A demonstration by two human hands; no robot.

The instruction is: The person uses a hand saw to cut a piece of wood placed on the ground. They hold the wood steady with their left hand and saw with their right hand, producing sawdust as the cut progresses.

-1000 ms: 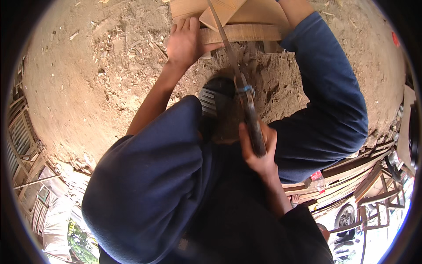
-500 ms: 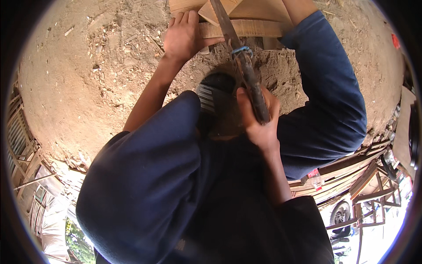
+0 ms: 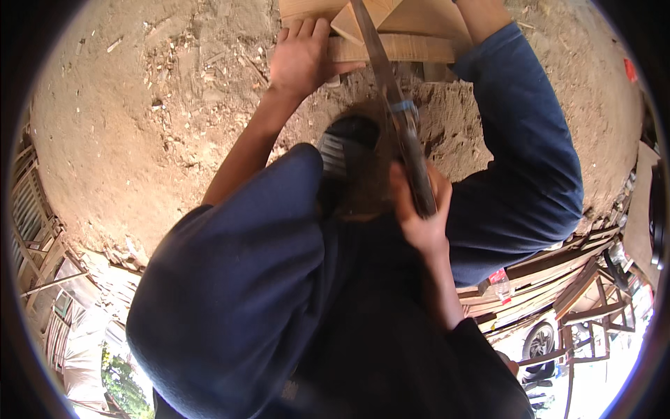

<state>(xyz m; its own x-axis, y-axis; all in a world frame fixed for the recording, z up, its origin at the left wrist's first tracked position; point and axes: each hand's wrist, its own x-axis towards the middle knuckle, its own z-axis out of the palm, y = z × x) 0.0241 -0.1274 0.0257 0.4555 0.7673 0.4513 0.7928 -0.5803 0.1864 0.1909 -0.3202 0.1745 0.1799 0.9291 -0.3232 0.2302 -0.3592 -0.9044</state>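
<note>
My left hand (image 3: 299,59) grips the near edge of a light wooden board (image 3: 398,47) at the top of the view, its fingers curled over it. My right hand (image 3: 422,209) is closed on the dark handle of a handsaw (image 3: 380,66) with a blue band; the long blade lies across the board and a smaller angled piece (image 3: 354,28) on it. My bare right ankle (image 3: 481,17), below a rolled navy trouser leg (image 3: 523,140), is beside the board's right end. A dark sandal (image 3: 342,146) sits below the board, partly hidden by my left knee.
Dirt ground (image 3: 118,126) strewn with wood chips surrounds me. Slatted timber and metal sheeting (image 3: 35,230) line the left rim. Stacked planks (image 3: 523,293), a plastic bottle (image 3: 500,285), a wooden frame (image 3: 593,314) and a vehicle wheel (image 3: 539,342) are at the lower right.
The saw and my right hand moved forward along the blade's line, then slightly back toward me, and sit a little further right now. My left hand has stayed on the board, shifting slightly.
</note>
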